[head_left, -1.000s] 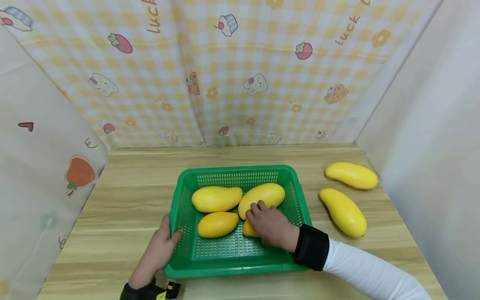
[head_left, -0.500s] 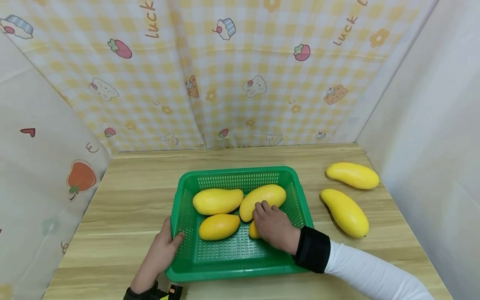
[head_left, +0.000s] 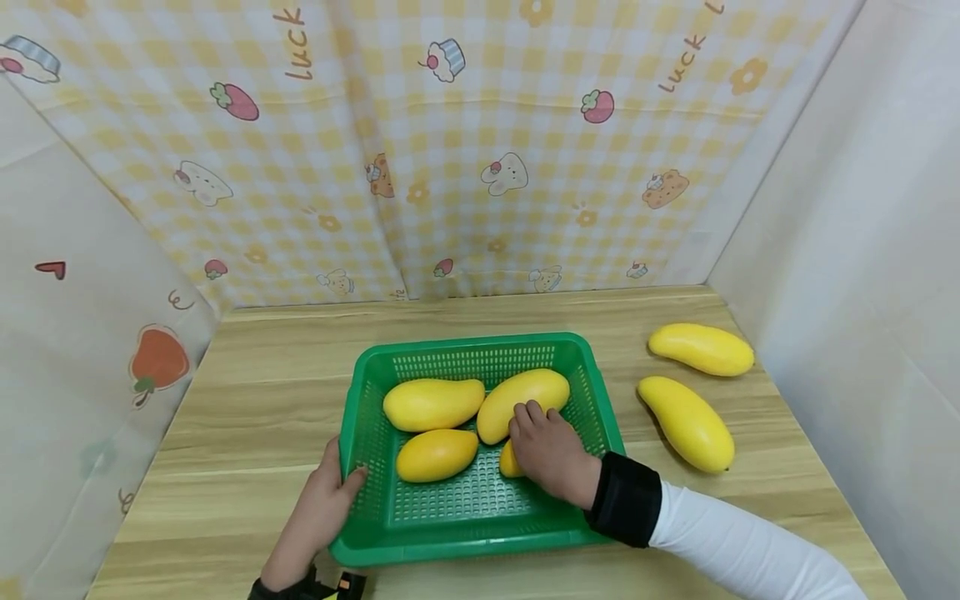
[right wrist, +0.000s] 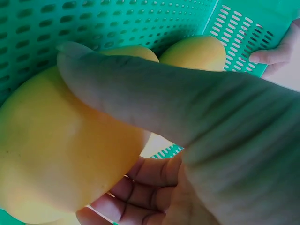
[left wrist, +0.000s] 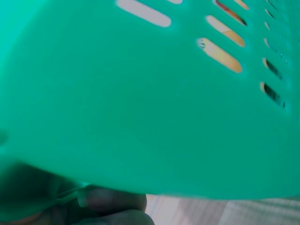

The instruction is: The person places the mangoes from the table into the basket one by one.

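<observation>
My left hand (head_left: 322,500) grips the left side of a green plastic basket (head_left: 450,550), thumb over the rim. In the left wrist view the basket's slotted wall (left wrist: 117,112) fills most of the picture, with fingertips (left wrist: 112,199) under its edge. Inside the basket, my right hand (head_left: 553,454) holds a yellow mango (head_left: 510,460), mostly covered by the hand in the head view. The right wrist view shows thumb and fingers around this mango (right wrist: 65,154). Beside it lie a large mango (head_left: 525,390), another large one (head_left: 433,404) and a smaller, deeper yellow one (head_left: 437,456).
Two more mangoes, an upper one (head_left: 701,348) and a lower one (head_left: 688,425), lie on the wooden table (head_left: 262,400) right of the basket. A checked cloth (head_left: 465,208) hangs behind the table, and pale cloth walls (head_left: 862,292) stand at both sides.
My right hand has shifted slightly to the right inside the basket, and the held mango has moved with it. My left hand stays on the basket's rim.
</observation>
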Demonstrator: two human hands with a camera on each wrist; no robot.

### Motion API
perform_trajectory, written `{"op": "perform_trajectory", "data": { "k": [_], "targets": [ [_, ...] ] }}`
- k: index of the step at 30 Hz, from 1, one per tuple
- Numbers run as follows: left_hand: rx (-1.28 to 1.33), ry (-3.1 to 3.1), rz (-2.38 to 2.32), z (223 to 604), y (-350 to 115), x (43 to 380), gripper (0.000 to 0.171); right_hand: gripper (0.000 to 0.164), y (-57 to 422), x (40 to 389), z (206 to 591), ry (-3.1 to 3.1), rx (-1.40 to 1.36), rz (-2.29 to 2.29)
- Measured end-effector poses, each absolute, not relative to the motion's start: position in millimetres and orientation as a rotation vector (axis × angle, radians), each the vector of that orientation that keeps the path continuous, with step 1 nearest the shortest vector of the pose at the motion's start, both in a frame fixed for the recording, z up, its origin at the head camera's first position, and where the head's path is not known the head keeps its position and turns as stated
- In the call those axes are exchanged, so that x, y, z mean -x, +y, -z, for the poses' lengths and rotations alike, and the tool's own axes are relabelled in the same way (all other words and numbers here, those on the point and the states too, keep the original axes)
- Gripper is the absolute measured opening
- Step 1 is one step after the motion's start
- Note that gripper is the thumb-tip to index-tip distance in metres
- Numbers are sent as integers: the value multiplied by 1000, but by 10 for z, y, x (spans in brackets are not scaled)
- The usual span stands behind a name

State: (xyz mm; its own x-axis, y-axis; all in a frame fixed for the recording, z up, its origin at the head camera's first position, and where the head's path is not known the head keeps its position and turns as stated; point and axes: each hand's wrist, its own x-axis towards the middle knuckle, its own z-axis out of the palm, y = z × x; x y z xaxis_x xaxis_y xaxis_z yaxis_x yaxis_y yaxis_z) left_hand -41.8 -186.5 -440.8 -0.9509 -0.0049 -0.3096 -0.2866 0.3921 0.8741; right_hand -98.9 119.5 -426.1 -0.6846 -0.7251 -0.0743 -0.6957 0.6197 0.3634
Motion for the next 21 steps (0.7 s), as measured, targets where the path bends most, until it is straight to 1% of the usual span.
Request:
{"op": "perform_trajectory", "data": {
  "k": [9, 12, 16, 21],
  "targets": [
    [255, 2411, -1563, 4413, -1864, 421, 53, 24, 1219, 955, 4080, -2828, -1257, 480],
    [256, 2409, -1560, 4417, -1867, 424, 53, 45, 1266, 950, 3934, -2922, -1269, 395],
    [244, 2403, -1562, 4434, -1878, 435, 54, 72, 1382, 966, 3728, -3046, -1214, 205],
    [256, 2403, -1552, 4424, -1882, 432, 54, 67, 1601, 991, 3536, -3036, -1084, -41]
  ]
}}
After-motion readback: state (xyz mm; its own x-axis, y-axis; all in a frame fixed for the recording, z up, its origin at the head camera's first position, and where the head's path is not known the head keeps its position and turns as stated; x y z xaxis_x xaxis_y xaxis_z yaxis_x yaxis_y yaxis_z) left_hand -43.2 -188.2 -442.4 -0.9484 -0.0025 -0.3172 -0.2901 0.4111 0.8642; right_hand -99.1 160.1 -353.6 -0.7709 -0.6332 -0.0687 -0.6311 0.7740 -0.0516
